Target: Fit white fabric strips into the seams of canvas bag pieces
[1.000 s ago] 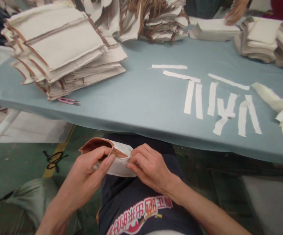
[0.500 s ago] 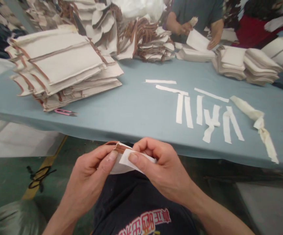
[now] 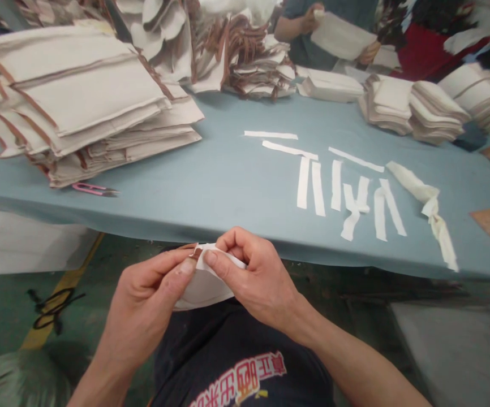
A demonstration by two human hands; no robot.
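Just off the table's front edge, both hands hold up a cream fabric piece [image 3: 205,289] with a brown edge. My left hand [image 3: 154,297] pinches its brown edge between thumb and forefinger. Between the thumb and fingers of my right hand [image 3: 256,277] is a white strip [image 3: 228,258], folded over the brown edge right beside the left fingertips. The right hand's curled fingers hide part of the strip. The lower part of the fabric piece hangs below the hands, in front of a dark printed garment.
A stack of cream panels with brown edges [image 3: 96,107] lies left on the blue-covered table [image 3: 228,181], near pink thread snips [image 3: 94,189]. Several white strips [image 3: 318,189] and a twisted cream cloth [image 3: 425,198] lie right. Across the table, a person [image 3: 330,34] handles a cream panel.
My right hand has moved left towards my left hand, and the white strip now wraps over the brown edge. The person across has lifted a panel. The view has shifted slightly.
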